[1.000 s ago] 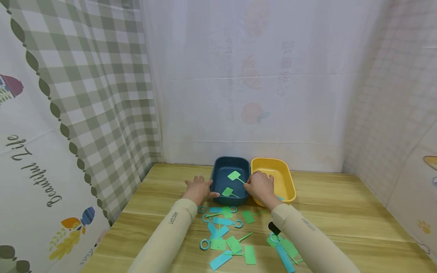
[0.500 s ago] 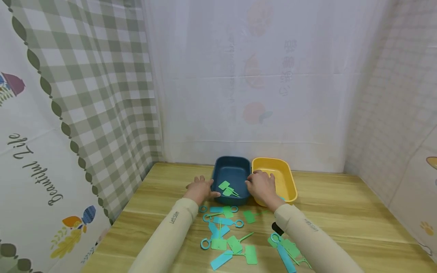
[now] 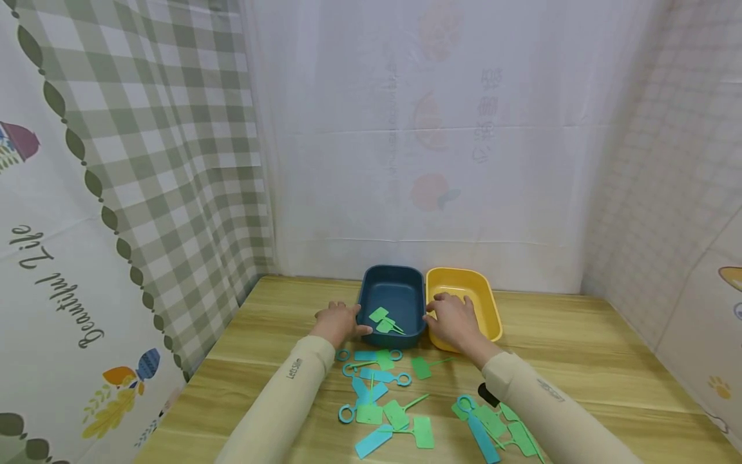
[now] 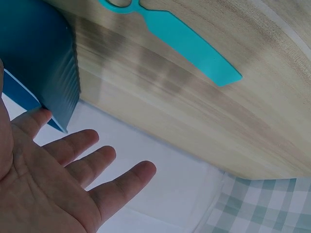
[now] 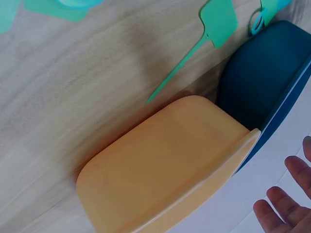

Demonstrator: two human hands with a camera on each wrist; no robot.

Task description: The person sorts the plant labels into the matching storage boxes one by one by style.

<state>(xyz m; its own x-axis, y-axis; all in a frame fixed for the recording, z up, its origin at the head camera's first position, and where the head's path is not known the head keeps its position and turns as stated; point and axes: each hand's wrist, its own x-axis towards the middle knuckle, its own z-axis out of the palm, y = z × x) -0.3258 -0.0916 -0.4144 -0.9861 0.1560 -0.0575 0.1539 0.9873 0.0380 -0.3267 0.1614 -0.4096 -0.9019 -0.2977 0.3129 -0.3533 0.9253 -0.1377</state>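
Observation:
My left hand (image 3: 337, 324) rests at the left rim of the dark blue bin (image 3: 394, 293), fingers spread, an index fingertip right at the edge in the left wrist view. Several green tags with thin stems (image 3: 385, 320) lie inside that bin near its front. My right hand (image 3: 455, 321) hovers over the left side of the yellow bin (image 3: 493, 316), its fingers loosely bent with nothing between them. In the right wrist view its fingertips (image 5: 266, 211) appear past the bin rims, and the rest of the hand is out of frame.
Before the bins lie several loose green tags (image 3: 424, 432) and blue tags with ring ends (image 3: 373, 441). Another mixed cluster holds a blue ring tag (image 3: 483, 438) by the right forearm. A white curtain (image 3: 359, 193) hangs behind the wooden table (image 3: 580, 361).
A green tag left my right hand and dropped beside the other one in the blue bin. The right hand then shifted right and its fingers loosened. My left hand stayed put.

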